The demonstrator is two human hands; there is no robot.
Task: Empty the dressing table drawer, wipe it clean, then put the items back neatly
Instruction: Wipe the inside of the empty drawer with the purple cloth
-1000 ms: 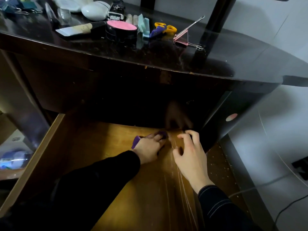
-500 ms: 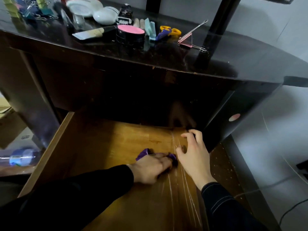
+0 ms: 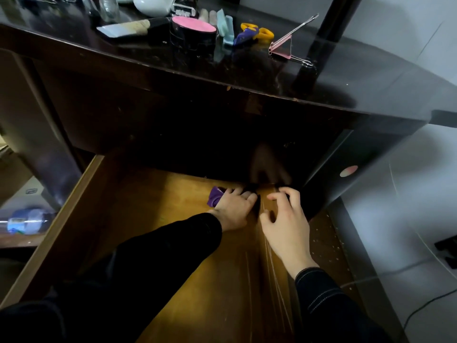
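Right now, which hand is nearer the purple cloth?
Left. The left hand presses on the purple cloth on the drawer floor; the right hand rests beside it, apart.

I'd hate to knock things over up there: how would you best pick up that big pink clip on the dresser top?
Probably by the pink binder clip's raised wire handle, coming from above on the right. That arm sticks up and rightward, clear of the scissors on its left.

Glossy dark dressing table top (image 3: 371,78) with pink-lidded tin (image 3: 193,27), scissors (image 3: 254,33), binder clip (image 3: 284,49).
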